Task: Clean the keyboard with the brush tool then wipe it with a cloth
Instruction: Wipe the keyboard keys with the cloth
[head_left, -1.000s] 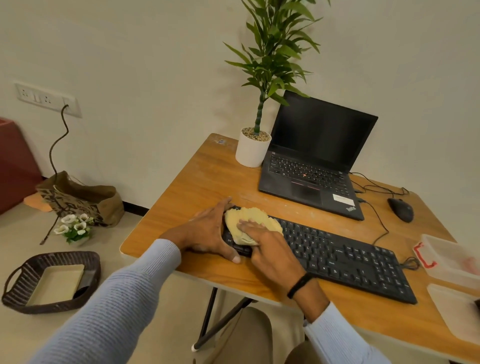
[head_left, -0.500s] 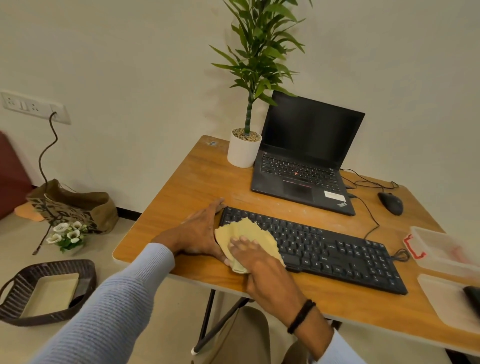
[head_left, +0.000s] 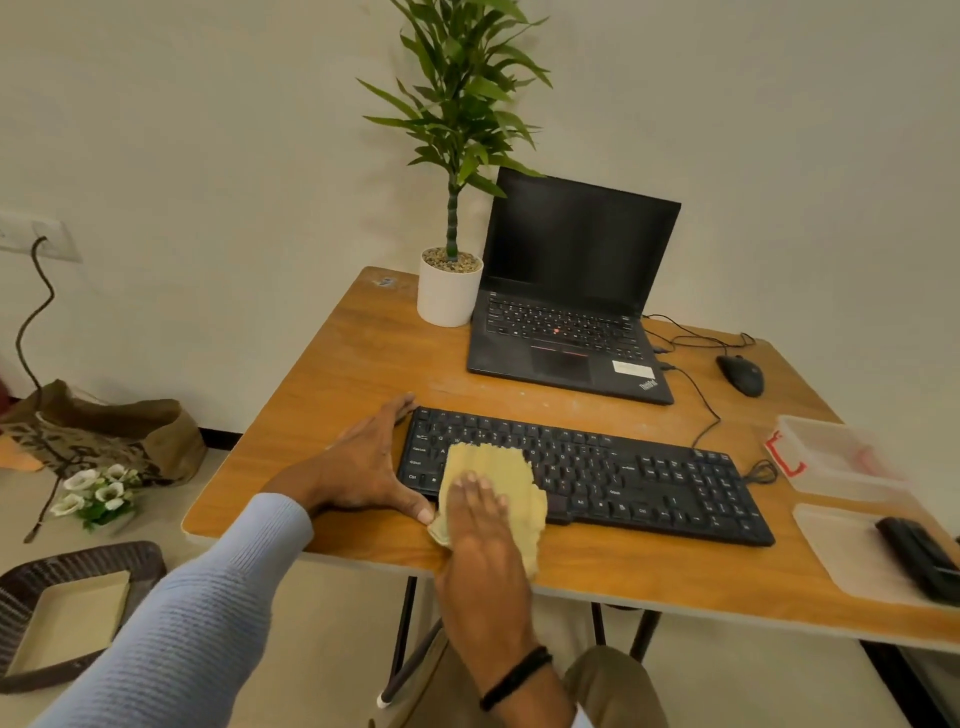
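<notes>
The keyboard (head_left: 587, 473) lies on the bench (head_left: 358, 364). The left hand (head_left: 363, 467) rests spread wide and flat against the keyboard's left end, with its fingers at the far corner and its thumb at the near corner. A yellow cloth (head_left: 491, 465) covers the keyboard's near-left keys and spills over its front edge. The right hand (head_left: 478, 525) presses flat on the cloth, fingers straight. A laptop (head_left: 571, 312) stands behind the keyboard.

soft even light, wide-angle warp, blurred edges
</notes>
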